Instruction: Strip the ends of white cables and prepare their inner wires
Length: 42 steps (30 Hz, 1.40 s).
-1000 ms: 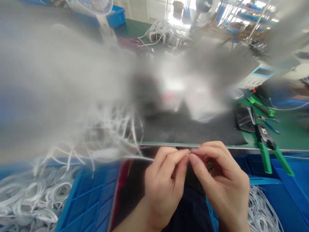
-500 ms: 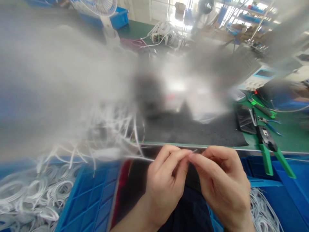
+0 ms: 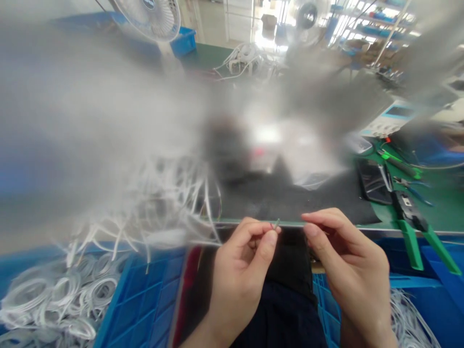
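Between thumb and forefinger, my left hand (image 3: pixel 242 266) pinches the end of a cable, whose thin wires (image 3: pixel 276 224) stick out past the fingertips, one of them reddish. My right hand (image 3: pixel 348 270) is a short way to the right, thumb and forefinger apart, with nothing seen between them. To the left, a bunch of white cables (image 3: pixel 174 193) hangs over the table's edge, partly blurred. Crimping pliers with green handles (image 3: pixel 411 212) lie on the table's right side, beyond my right hand.
A blue crate (image 3: pixel 141 295) with coiled white cables (image 3: pixel 61 299) stands at lower left. More white cables (image 3: pixel 409 319) lie in a blue bin at lower right. A phone (image 3: pixel 375 181) and small cutters (image 3: pixel 413 186) lie on the green table beside a black mat (image 3: pixel 290 203). A large blur covers the upper left.
My right hand has let go of the wire end and moved right, its fingers parting. My left hand keeps its pinch and has shifted slightly left, so the wire tips now show.
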Motion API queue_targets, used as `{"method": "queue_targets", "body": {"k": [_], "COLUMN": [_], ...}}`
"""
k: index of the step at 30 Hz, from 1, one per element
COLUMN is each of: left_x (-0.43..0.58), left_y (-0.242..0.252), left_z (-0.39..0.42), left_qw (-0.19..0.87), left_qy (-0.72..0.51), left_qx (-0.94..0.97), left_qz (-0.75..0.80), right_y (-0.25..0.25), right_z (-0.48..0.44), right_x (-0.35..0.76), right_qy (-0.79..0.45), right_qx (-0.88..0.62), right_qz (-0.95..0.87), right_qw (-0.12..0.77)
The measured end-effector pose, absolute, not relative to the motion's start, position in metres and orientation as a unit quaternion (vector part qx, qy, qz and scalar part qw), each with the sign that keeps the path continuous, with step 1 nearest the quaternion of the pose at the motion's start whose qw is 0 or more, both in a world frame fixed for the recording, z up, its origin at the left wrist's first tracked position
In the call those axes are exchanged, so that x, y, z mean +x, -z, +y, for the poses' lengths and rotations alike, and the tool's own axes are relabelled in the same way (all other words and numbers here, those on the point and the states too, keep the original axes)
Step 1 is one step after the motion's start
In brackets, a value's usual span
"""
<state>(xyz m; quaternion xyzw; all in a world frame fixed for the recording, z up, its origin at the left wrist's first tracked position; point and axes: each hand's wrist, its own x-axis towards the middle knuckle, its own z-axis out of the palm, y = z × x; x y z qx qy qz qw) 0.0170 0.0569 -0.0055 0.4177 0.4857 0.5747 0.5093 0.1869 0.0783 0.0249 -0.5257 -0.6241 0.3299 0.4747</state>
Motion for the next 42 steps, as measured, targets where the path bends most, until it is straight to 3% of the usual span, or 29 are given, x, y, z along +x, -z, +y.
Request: {"method": "queue_targets", "body": {"k": [24,36,42], "left_x": [0.021,0.027,0.024], "left_y": [0.007,0.007,0.008], "left_z": [0.053,0.053,0.055], "left_qw": [0.461,0.434,0.406], "left_qy": [-0.573,-0.593,-0.595], "left_qx": [0.471,0.459,0.481], "left_qz": [0.487,0.499,0.499], "right_y": [-0.026,-0.021,-0.013], "right_z": [0.082,0.076,0.085], "right_x": [0.165,0.161,0.165], "right_qy": [-0.457,-0.455,-0.578], "right_qx": [-0.522,-0.539,-0.485], "right_qz": [-0.560,-0.520,-0.447], "right_qw": [0.454,0.482,0.481]}}
